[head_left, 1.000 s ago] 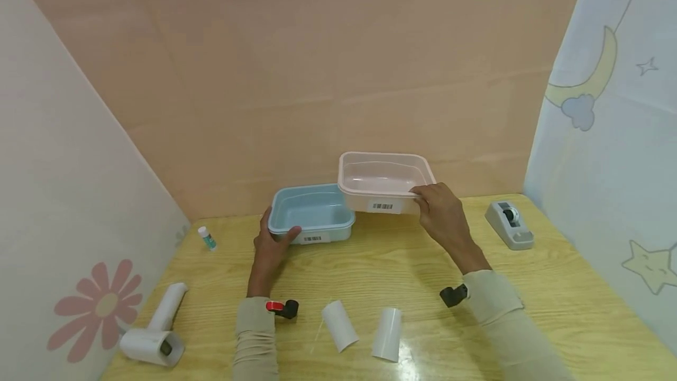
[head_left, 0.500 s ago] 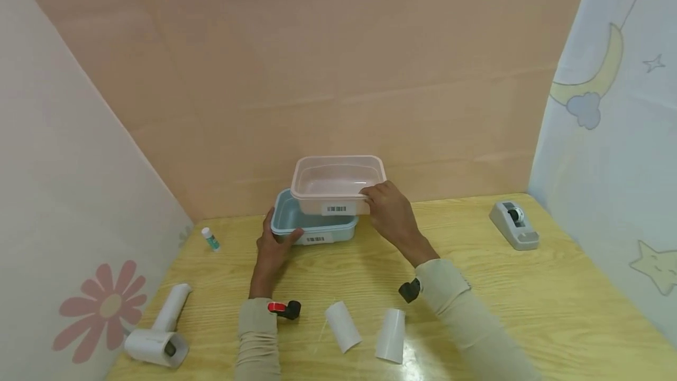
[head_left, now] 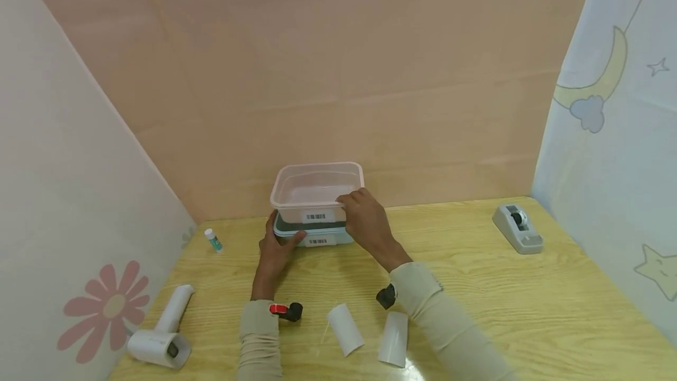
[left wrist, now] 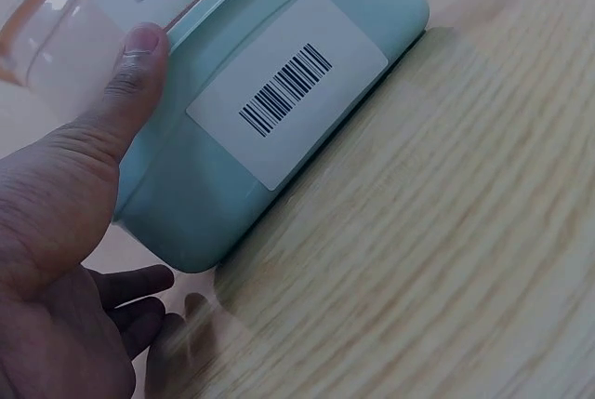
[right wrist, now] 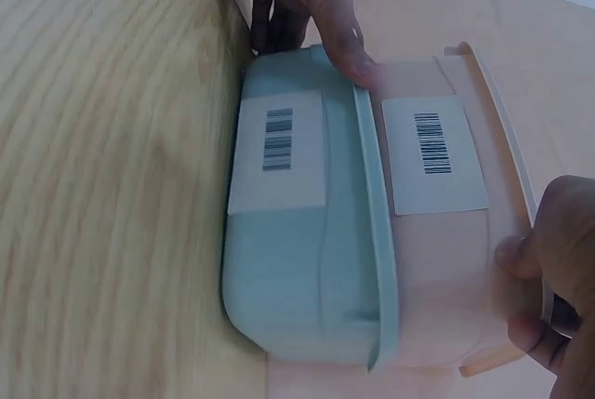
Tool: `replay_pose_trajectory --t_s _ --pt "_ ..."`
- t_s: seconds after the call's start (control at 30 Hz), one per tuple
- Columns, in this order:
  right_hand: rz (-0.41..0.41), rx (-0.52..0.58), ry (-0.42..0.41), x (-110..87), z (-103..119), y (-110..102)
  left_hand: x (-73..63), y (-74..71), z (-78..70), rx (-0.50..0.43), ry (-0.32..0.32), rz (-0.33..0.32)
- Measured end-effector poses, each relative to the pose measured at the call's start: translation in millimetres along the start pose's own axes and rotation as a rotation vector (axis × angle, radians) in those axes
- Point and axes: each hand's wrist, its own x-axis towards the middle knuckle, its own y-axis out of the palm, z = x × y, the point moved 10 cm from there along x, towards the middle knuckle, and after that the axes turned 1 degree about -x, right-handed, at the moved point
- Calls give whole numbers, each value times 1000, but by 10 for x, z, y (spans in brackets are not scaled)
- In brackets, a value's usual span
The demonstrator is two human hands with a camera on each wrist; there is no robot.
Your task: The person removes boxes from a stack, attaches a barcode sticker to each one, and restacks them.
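Observation:
A light blue plastic bin [head_left: 342,237] stands on the wooden table against the back wall, a barcode label on its front. My left hand [head_left: 275,253] grips its left front corner; in the left wrist view the thumb [left wrist: 135,78] lies over the rim and the fingers are by the side. Over it is a pale pink bin [head_left: 292,214] of similar shape, also labelled. My right hand [head_left: 367,222] pinches the pink bin's rim at the right front corner. In the right wrist view the pink bin [right wrist: 437,269] sits at the blue rim, its base partly inside; most of the blue interior is hidden.
A grey tape dispenser [head_left: 518,229] stands at the right rear. At left are a glue stick [head_left: 214,240] and a white handheld scanner [head_left: 158,347]. Two curved white pieces, one [head_left: 345,329] left of the other [head_left: 394,338], lie near the front.
My right hand has carried the pink bin left and slightly down, from beside the blue bin to over it. My left hand has stayed on the blue bin.

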Motion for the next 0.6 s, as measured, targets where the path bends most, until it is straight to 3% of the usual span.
replay_pose_trajectory --t_s 0.6 --pt "59 -54 -22 -211 135 270 2 -10 -43 -30 55 -5"
